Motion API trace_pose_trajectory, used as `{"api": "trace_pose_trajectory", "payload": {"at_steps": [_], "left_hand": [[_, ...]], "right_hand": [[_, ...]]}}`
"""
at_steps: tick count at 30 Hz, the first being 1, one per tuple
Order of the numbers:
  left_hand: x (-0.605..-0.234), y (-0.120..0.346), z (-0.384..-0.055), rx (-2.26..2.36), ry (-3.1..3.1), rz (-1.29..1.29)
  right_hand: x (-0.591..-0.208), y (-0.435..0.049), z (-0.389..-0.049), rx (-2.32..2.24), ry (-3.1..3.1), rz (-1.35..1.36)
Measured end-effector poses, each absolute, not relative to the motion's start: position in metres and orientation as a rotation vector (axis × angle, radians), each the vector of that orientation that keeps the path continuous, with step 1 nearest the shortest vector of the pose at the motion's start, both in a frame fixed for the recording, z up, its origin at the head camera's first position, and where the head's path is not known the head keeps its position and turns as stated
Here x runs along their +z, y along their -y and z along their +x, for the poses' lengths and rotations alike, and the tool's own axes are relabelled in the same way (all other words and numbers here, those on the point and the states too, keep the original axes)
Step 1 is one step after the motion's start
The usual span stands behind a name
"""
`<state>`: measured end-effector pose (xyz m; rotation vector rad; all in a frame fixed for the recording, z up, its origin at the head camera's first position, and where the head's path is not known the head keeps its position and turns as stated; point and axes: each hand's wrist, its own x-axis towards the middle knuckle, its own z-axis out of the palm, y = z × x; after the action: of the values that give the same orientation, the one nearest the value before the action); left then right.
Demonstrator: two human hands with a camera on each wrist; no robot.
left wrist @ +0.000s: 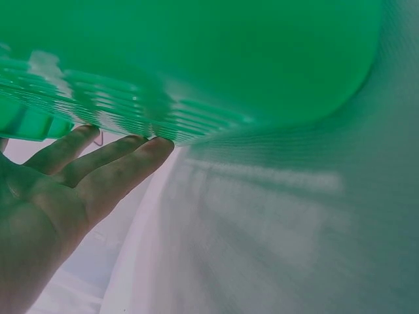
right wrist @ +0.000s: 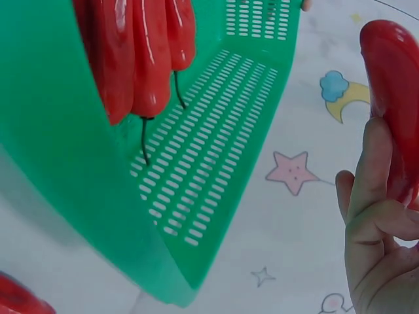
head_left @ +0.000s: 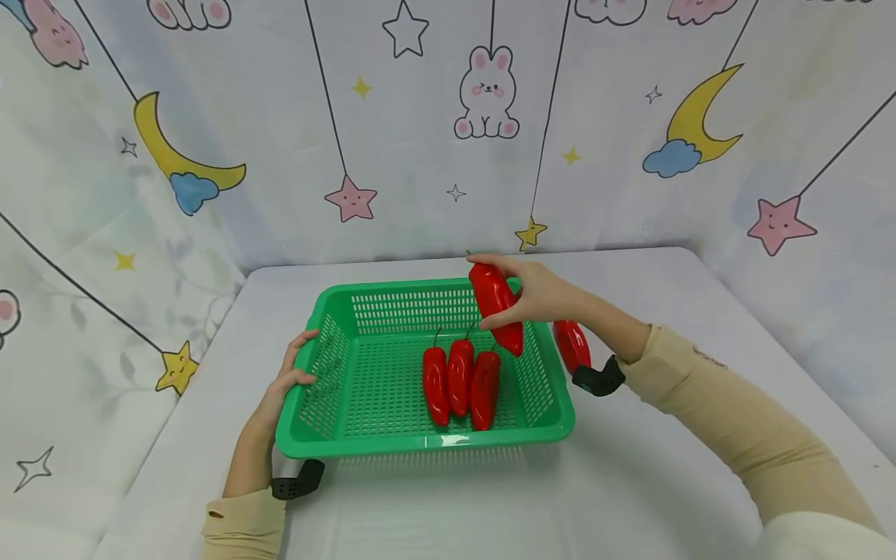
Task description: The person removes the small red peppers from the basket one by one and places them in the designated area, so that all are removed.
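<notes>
My left hand (head_left: 276,393) holds the left side of the green plastic basket (head_left: 420,445), with two digits over the rim. In the left wrist view, three straight fingers (left wrist: 124,173) lie against the basket's slotted outer side. Above the basket's far right corner, my right hand (head_left: 535,292) grips a large red chili pepper (head_left: 488,286) between thumb and fingers. Three similar red chili peppers (head_left: 460,381) lie side by side on the basket floor, right of its middle, stems pointing away. Another red pepper (head_left: 572,344) lies outside, beside the basket's right wall, partly covered by the right forearm.
The basket stands on a white table (head_left: 434,513). Behind and at both sides hangs a white cloth (head_left: 420,140) printed with moons, stars and a rabbit. A black wrist device (head_left: 297,480) is on the left wrist, and another (head_left: 599,378) on the right.
</notes>
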<state>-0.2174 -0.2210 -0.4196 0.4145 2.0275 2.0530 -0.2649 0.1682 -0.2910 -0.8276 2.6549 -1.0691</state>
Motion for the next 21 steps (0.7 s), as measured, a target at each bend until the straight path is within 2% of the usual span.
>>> {"api": "trace_pose_trajectory", "payload": {"at_steps": [21], "left_hand": [[-0.420,0.221,-0.218,2.041,-2.044,0.405]], "right_hand": [[-0.285,-0.197,-0.262,-1.064,-2.635,-0.748]]}}
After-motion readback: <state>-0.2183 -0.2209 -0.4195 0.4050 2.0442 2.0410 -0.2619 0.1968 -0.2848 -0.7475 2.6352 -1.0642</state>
